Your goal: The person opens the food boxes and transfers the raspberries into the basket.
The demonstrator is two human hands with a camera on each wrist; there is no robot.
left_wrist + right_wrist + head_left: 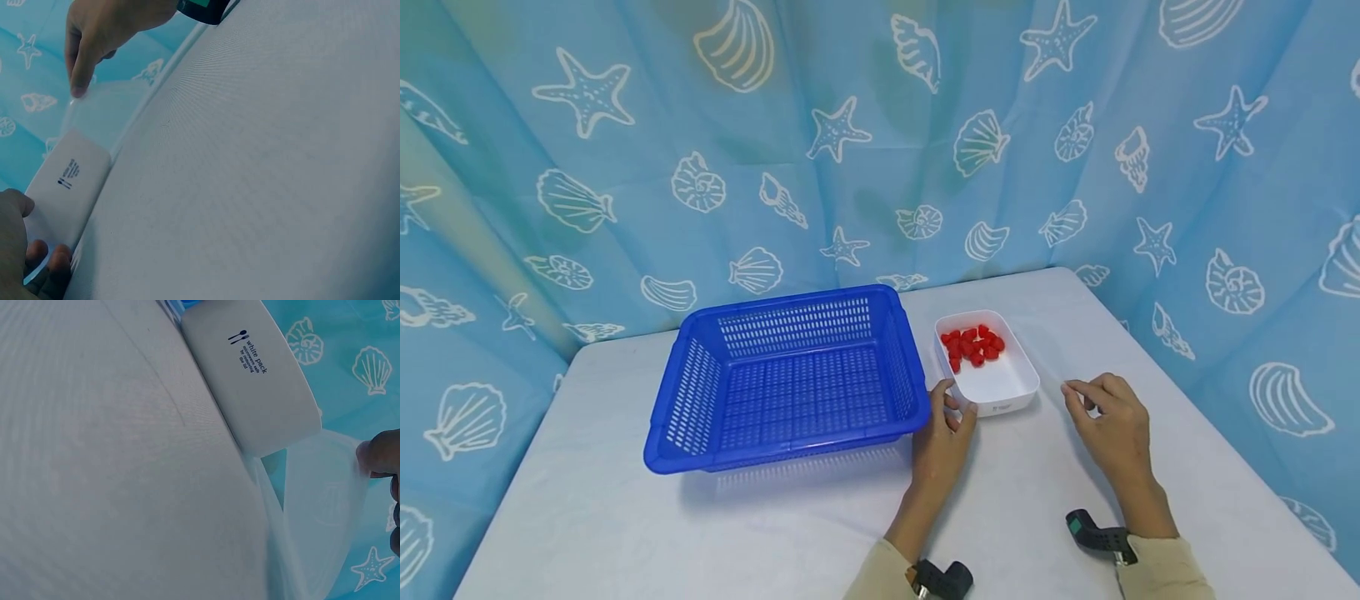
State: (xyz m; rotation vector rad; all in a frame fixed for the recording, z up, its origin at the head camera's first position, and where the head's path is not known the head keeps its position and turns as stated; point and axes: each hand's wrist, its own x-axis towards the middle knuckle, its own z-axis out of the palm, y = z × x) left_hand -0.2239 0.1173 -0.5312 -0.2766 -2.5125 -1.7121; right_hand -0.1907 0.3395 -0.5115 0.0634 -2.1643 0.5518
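A white plastic food container [1000,385] stands on the table, with small red raspberry-like pieces [970,346] gathered toward its far left part. My left hand [942,442] holds the container at its near left corner, thumb against the front wall and fingers at the left side. To the container's right, my right hand [1112,425] pinches the edge of a thin translucent lid [325,506] between thumb and index finger. The lid stands tilted beside the container's right side; it barely shows in the head view. Printed lettering marks the container's front wall [250,356].
A large blue plastic basket [805,437] with slotted walls sits left of the container, close to my left hand. A white cloth [625,533] covers the table. Behind and at the sides hangs a blue curtain [865,192] with shell and starfish prints.
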